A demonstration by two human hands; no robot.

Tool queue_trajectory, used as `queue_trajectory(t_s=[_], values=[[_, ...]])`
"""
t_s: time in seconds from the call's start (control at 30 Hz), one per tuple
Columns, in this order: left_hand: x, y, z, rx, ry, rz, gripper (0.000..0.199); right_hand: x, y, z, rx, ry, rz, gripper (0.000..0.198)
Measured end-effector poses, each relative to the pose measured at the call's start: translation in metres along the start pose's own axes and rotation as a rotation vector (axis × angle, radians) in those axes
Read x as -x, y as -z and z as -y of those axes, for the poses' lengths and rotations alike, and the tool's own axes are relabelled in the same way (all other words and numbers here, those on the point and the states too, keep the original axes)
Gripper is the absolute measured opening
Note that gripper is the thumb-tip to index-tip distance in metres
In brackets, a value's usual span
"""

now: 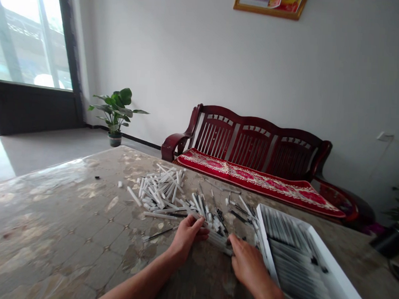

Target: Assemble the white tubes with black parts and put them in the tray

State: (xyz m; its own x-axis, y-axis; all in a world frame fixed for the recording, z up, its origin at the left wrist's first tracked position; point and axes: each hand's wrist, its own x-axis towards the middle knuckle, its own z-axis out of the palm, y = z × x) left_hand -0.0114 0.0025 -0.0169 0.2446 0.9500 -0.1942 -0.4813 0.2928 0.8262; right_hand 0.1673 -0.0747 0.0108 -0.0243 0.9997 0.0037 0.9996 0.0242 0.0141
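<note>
My left hand (190, 232) is closed, thumb against fingers, on one end of some translucent pen tubes (216, 240). At their other end, my right hand (246, 263) is closed with its fingertips on them; blur hides how many there are. Just beyond my hands lie loose pen parts (201, 206), white and clear pieces mixed with small black ones. Left of these is a heap of white pen barrels or caps (161, 188). By my right hand stands a white open box (338, 275) holding rows of translucent, pen-like sticks (297, 263).
All of this lies on a table with a patterned, glossy cover (78, 250). Behind it stands a dark red wooden bench (254, 139) with a red runner (252, 177). A potted plant (116, 110) is on the floor, and a black container (392, 240) is at far right.
</note>
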Motion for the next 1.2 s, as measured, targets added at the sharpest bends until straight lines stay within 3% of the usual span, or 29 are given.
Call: queue_trajectory(t_s=[0.27,0.5,0.6,0.73,0.8,0.9,1.2], values=[[-0.002,0.001,-0.005,0.094,0.110,-0.035,0.023,-0.004,-0.002,-0.008,-0.079,-0.038,-0.096,0.043],[0.001,-0.002,-0.002,0.137,0.232,0.003,0.018,-0.009,-0.001,-0.016,-0.190,-0.122,-0.255,0.022],[0.003,-0.004,0.002,0.176,0.262,0.005,0.018,-0.011,0.002,-0.017,-0.464,-0.178,-0.429,0.007],[0.002,-0.005,0.003,0.245,0.264,-0.013,0.018,-0.011,0.009,-0.007,-1.072,-0.231,-0.560,0.026],[0.001,-0.004,0.002,0.278,0.271,-0.035,0.015,-0.010,0.011,0.002,-1.271,-0.227,-0.578,0.033],[-0.001,-0.002,0.000,0.315,0.282,-0.044,0.013,-0.008,0.011,0.016,-1.383,-0.223,-0.560,0.038],[0.001,-0.001,0.002,0.348,0.320,0.030,0.013,-0.011,-0.001,0.025,-1.368,-0.170,-0.522,0.035]])
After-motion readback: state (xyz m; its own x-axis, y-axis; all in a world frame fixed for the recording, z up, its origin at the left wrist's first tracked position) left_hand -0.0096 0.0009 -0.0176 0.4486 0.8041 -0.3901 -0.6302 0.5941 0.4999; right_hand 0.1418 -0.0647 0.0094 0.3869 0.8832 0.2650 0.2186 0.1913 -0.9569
